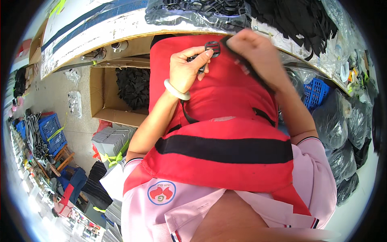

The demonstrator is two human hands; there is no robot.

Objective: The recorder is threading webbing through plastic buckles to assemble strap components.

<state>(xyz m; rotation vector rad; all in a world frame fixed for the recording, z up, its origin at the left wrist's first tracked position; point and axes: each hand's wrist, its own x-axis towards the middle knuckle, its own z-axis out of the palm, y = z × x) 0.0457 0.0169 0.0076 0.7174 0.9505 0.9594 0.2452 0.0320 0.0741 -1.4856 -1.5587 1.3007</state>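
Between thumb and fingers of my left hand (188,66) is a black plastic buckle (213,48) with crossbars. More black plastic shows under those fingers, partly hidden. My right hand (254,52), smeared by motion, is to the right of the buckle with its fingers closed on a black webbing strap (259,76). The strap runs down beside my right forearm, apart from the buckle. Both hands are above the red apron (213,97) on my lap, close to the table edge.
A clear bag of black buckles (197,10) and a pile of black straps (294,24) lie on the worktable (109,30). Lower left stands a carton (121,117) holding black pieces. At right are a blue crate (315,92) and plastic bags (334,121). Another person (64,207) is far left.
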